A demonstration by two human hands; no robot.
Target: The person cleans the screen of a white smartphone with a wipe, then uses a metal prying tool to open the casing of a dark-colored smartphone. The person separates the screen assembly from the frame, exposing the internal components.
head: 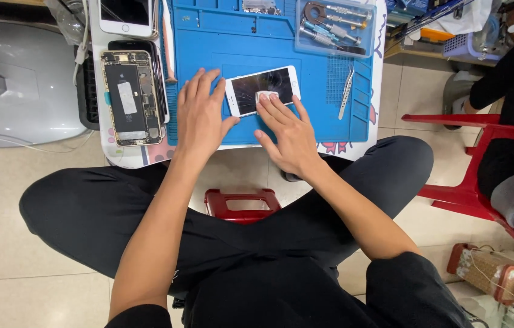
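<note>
Left hand [201, 115] flat, right hand [290, 136] pressing (fingers [269, 103] extended).

The floor [2, 200] is pale, glossy square tile with thin grout lines, evenly lit. A small white counter [129, 159] stands at the top of the view. A red plastic stool [241, 203] sits below the counter's near edge. A red plastic chair [500, 170] stands to the right, well apart from the counter. A grey rounded casing [20, 85] lies beside the counter's left edge.
</note>
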